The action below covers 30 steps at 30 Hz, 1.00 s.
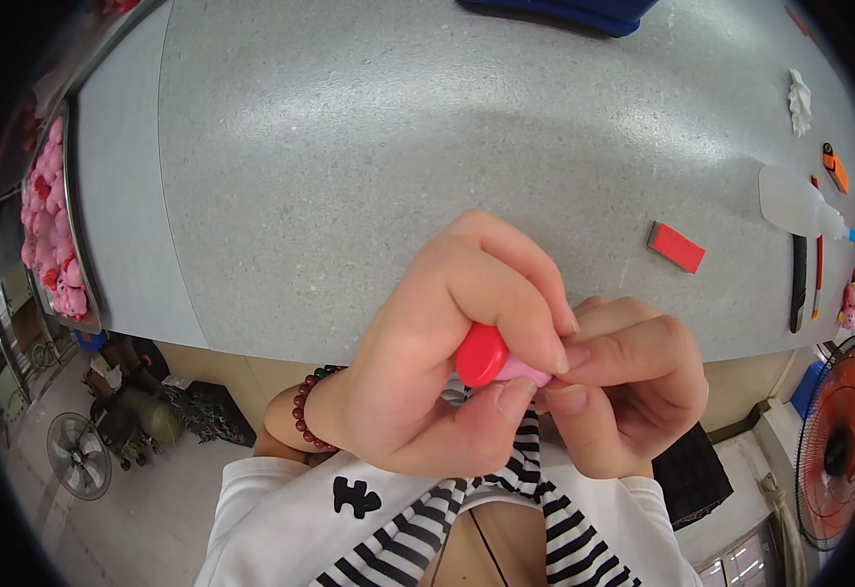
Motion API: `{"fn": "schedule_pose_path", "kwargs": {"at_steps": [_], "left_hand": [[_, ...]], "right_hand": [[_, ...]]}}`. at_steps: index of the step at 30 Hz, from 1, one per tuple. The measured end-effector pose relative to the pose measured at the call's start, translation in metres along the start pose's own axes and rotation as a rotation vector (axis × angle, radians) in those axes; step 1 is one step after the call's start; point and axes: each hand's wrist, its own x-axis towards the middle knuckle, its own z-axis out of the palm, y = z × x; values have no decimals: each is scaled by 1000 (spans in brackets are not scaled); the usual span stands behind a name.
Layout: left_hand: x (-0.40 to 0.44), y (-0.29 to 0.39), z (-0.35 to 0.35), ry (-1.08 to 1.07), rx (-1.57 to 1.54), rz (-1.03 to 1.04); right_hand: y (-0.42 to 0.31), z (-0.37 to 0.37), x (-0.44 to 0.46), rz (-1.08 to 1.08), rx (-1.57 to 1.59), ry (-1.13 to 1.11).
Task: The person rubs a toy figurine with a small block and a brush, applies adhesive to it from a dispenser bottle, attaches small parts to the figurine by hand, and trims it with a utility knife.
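My left hand, with a beaded bracelet at the wrist, is closed around a small pink-and-red toy figure. Its rounded red part shows between the curled fingers and the thumb, and a bit of pink sticks out toward the right. My right hand meets it there, thumb and forefinger pinched at the pink end. The fingertips of both hands touch or nearly touch. Most of the figure is hidden by fingers. Both hands are held up in front of my chest, by the table's near edge.
A red block lies on the grey table. To the right are a squeeze bottle, an orange cutter, a black tool and a crumpled tissue. Pink figures fill a tray at left; a blue bin stands far back.
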Motion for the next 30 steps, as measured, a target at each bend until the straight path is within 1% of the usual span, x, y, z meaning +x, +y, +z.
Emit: {"fn": "schedule_pose_path", "kwargs": {"at_steps": [2,4,6,8,9,11,12,14,15,16,18,20,22,23,25,27,29,30], "left_hand": [[-1,2,2,5,12,25],[-3,10,8,150,-150,-132],[-4,6,8,141,-141,-97],[-5,6,6,134,-132,-63],[-5,6,5,131,-135,-72],[-4,7,5,125,-143,-80],[-4,7,5,119,-145,-80],[-3,7,4,111,-145,-83],[-3,7,4,108,-143,-86],[-4,8,3,104,-140,-89],[-4,8,3,96,-136,-97],[-3,8,3,89,-134,-101],[-2,7,5,107,-145,-87],[-1,7,5,104,-145,-88],[1,9,5,112,-132,-119],[1,12,3,98,-134,-132],[1,12,3,90,-136,-145],[0,11,2,101,-105,-119]], "right_hand": [[0,-1,0,1,0,4],[-3,-8,-1,-48,48,5],[-1,-22,1,-190,194,17],[-12,-45,4,-292,111,41],[-17,-63,5,-292,110,40],[-25,-89,12,-420,-137,119],[-25,-93,16,-422,-140,119],[-23,-98,29,-507,-445,663],[-23,-99,36,-479,-581,708],[-22,-98,38,-478,-579,708],[-19,-95,41,-316,-890,654],[-19,-95,44,-283,-899,641],[-24,-91,48,-3,-919,518],[-21,-89,50,-67,-950,586],[-20,-100,44,-90,-974,586],[-22,-95,45,-116,-1001,585],[-24,-84,46,-344,-649,671],[-25,-84,41,-344,-647,669]]}}
